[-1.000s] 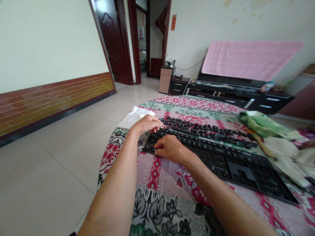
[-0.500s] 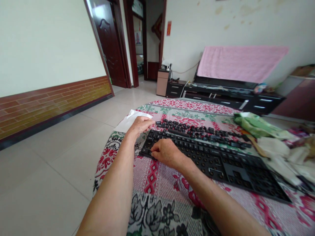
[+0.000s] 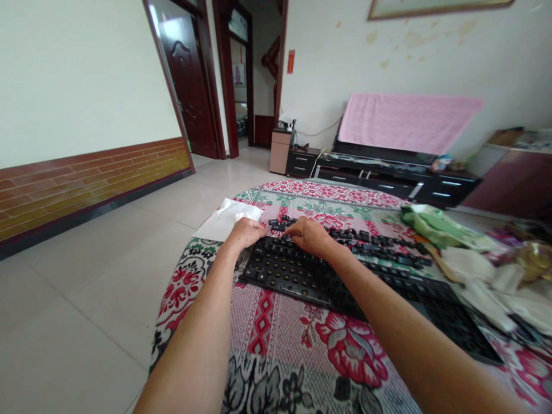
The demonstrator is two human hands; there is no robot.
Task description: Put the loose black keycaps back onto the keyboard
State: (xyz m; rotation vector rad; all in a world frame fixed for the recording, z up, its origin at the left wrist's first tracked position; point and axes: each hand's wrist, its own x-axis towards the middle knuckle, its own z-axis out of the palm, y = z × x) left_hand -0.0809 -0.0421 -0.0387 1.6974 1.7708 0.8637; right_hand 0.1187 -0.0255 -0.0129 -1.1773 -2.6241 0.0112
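A black keyboard lies on the patterned tablecloth, with many of its key positions bare. Behind it, loose black keycaps are spread in a long row. My left hand is by the keyboard's far left corner, its fingers curled together; what they may hold is hidden. My right hand reaches over the keyboard's back edge to the left part of the keycap row. Its thumb and forefinger are pinched close to the keycaps, and anything between them is too small to make out.
A white sheet lies at the table's left edge, behind my left hand. To the right are a green plastic bag and pale cloth gloves. Farther back stands a low black cabinet below a pink towel.
My right hand has moved from the keyboard's left end back to the loose keycaps. My left hand has come slightly down toward the keyboard's corner. The camera view has shifted a little.
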